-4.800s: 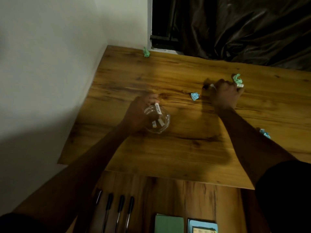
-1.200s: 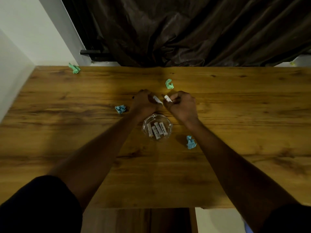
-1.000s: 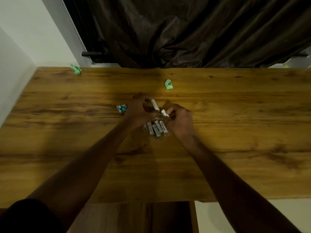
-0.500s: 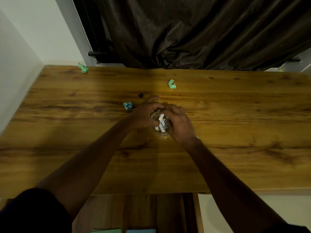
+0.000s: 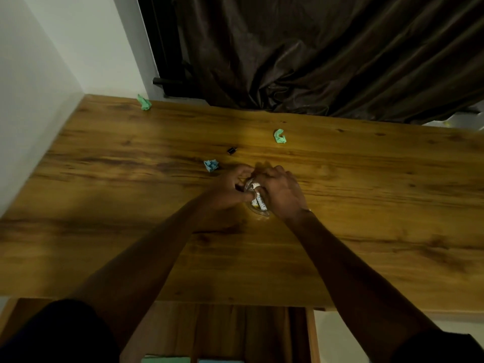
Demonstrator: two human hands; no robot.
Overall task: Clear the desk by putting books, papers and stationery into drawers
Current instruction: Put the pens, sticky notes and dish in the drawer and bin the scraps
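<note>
We are looking down on a long brown wood-grain table that is running from the white wall on the left across to the right. A dark brown pleated curtain is hanging behind its far edge. Under the near edge an open wooden drawer is showing. The tops of a flat green thing and a flat blue thing are peeking in at the bottom, with too little showing to tell what they are.

Both bare forearms are reaching to the middle of the table, where the hands are meeting over a small clear glass bowl that is sitting on the wood. The left hand is curling its fingers round the bowl's left and far side, its thumb lying against the short white labelled sticks standing in the bowl. The right hand is cupping the bowl's right side with its fingers bent over the rim, and it is hiding most of the glass.

One crumpled green paper ball is lying at the far left corner. A second green paper ball is lying beyond the hands. A crumpled blue paper ball is sitting just left of the left hand, and a tiny black object is lying just beyond it.
</note>
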